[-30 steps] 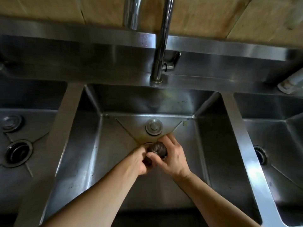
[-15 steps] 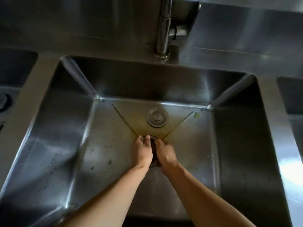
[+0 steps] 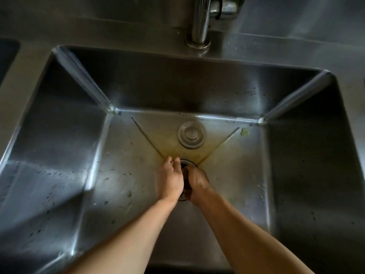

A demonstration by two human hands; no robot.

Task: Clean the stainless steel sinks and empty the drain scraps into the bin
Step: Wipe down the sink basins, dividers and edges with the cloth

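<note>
Both hands are down at the drain [image 3: 184, 164] in the floor of the sink [image 3: 59, 119]: the left hand [image 3: 170, 179] pinches something small between thumb and forefinger at the drain's rim, and the right hand [image 3: 195, 181] curls into the opening, though what it holds is hidden. Just behind the drain sits a round plug [image 3: 191, 134], with a pale scrap [image 3: 245, 132] near the back right corner and the tap [image 3: 199, 22] above.

You had dim, uneven light: glare streaked the sink [image 3: 59, 175] at its left wall and corner seams, while the right wall sat in deep shadow. Edges bowed from the wide lens, and the faucet [image 3: 199, 20] looked soft.
</note>
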